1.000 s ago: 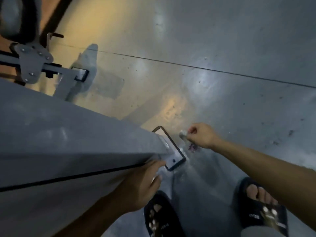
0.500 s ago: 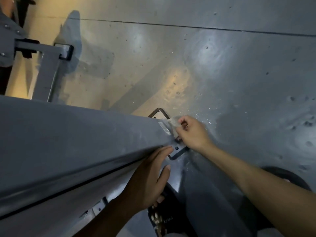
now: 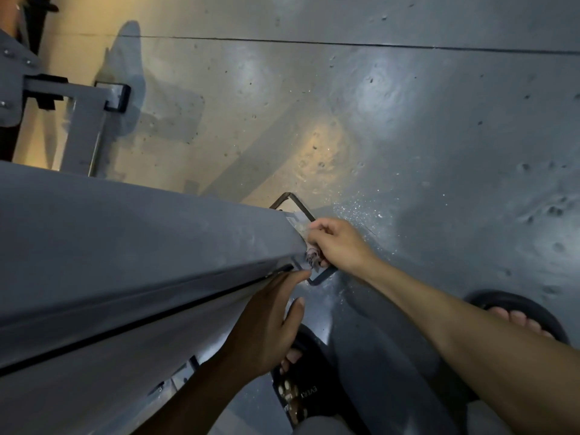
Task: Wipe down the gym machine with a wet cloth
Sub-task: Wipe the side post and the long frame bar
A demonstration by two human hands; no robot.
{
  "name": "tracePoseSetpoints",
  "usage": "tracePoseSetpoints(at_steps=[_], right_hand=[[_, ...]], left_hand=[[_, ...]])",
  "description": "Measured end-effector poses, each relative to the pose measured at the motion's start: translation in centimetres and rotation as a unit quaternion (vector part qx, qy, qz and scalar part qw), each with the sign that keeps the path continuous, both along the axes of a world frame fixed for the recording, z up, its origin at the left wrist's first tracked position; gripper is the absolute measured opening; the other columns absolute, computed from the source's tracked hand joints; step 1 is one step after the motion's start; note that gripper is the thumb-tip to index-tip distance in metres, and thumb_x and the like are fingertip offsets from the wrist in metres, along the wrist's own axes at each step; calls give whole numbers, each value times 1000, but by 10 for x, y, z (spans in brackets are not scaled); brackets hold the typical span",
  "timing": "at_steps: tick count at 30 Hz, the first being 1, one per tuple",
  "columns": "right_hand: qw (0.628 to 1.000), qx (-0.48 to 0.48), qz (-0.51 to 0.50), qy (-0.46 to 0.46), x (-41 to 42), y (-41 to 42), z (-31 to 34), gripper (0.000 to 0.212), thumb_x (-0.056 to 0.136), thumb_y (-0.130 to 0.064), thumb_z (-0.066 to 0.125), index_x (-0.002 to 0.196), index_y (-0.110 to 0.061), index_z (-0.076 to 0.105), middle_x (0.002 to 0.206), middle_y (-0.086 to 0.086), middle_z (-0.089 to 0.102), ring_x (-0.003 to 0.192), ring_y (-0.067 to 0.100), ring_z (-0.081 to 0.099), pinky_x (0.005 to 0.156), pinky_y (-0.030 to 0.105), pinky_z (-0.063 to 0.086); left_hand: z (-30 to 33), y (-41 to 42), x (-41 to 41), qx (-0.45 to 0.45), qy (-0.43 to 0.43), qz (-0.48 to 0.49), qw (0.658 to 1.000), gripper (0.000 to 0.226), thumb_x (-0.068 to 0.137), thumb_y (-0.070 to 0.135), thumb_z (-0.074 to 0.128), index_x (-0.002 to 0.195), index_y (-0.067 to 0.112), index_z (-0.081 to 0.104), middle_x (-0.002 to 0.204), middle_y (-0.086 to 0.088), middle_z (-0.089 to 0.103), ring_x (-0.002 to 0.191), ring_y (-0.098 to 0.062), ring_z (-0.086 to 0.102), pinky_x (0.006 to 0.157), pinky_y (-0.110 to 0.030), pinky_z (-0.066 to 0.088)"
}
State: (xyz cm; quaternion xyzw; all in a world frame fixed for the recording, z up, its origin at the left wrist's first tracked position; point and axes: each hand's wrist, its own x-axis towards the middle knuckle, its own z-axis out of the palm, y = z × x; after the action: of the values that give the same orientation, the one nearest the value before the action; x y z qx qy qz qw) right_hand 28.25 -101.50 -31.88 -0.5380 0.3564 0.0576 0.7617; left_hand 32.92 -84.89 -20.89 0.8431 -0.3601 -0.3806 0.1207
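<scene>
Right hand (image 3: pixel 337 246) slid cloth (image 3: pixel 314 257) down beam (image 3: pixel 141 246); left hand (image 3: pixel 266 328) just below.

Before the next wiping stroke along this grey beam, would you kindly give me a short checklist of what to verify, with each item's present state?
1. Cloth held in the right hand: ok, the fingers are curled round it.
2. Cloth against the gym machine beam: ok, it touches the beam's lower end.
3. Left hand steadying the beam: ok, straight fingers lie on its underside.
4. Left fingers out of the cloth's path: not ok, the fingertips sit right beside the cloth.
5. Cloth wet enough: cannot tell, though droplets speckle the floor nearby.
6. Sandalled feet away from the base plate: ok.
</scene>
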Motion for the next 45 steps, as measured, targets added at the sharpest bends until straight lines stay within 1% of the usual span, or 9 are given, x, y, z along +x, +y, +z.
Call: tracePoseSetpoints(at_steps=[6,11,19,25,28,31,37,41,45], right_hand=[[991,0,-83,-102,-4,20,44,22,100,-32,61,98,-12,70,69,2,67,52,8,61,43,14,43],[997,-78,-13,-25,-1,11,21,19,103,-32,54,99,-15,62,77,-3,64,71,18,66,58,33,53],[980,-52,-84,-175,0,27,82,27,100,-34,60,96,-9,65,59,-6,63,56,2,60,59,16,44],[989,-116,-40,-84,-4,16,55,26,102,-39,53,95,-15,61,69,-6,64,58,0,58,53,17,42],[985,-102,-68,-120,-1,20,72,21,101,-31,55,90,-13,61,59,-13,63,56,0,57,55,12,38],[974,-132,-66,-174,2,24,97,17,102,-23,55,89,-14,61,60,-14,59,57,2,54,58,19,39],[978,-169,-24,-121,-1,15,72,18,104,-26,53,89,-17,59,69,-11,58,63,0,52,61,21,35],[976,-154,-35,-149,-2,19,79,17,104,-23,53,90,-17,59,68,-8,61,65,7,60,61,27,44],[970,-148,-54,-183,-3,22,93,16,105,-24,53,92,-18,60,67,-10,62,64,9,61,59,25,46]], left_hand=[[1,2,-1,-2,-6,10,1000,41,103,28,45,143,27,54,140,18,57,130,8,48,106,-15,40],[6,-2,0,1,-15,19,1000,42,106,16,50,145,31,50,141,25,52,131,15,42,102,-1,29],[8,-1,-1,-9,-36,20,999,29,103,25,46,124,17,64,115,7,69,107,-5,63,89,-27,50],[26,-6,0,-6,-38,-1,999,38,108,15,47,142,29,53,138,22,54,129,15,43,101,-1,31],[32,-4,0,-17,-63,-45,997,36,106,12,49,141,20,55,140,10,59,130,4,50,107,-12,38],[42,0,-1,-19,-131,-77,988,34,105,13,49,138,15,55,136,-7,64,127,-9,50,109,-10,33],[78,1,3,-34,-149,-153,976,45,103,24,38,146,21,48,146,10,53,135,-2,49,112,-27,42],[90,14,1,-55,-183,-166,967,56,96,3,59,150,15,48,155,5,47,144,-8,43,115,-32,41],[102,24,-12,-56,-283,-259,922,65,81,-5,72,143,2,56,155,-11,49,150,-26,37,121,-47,33]])
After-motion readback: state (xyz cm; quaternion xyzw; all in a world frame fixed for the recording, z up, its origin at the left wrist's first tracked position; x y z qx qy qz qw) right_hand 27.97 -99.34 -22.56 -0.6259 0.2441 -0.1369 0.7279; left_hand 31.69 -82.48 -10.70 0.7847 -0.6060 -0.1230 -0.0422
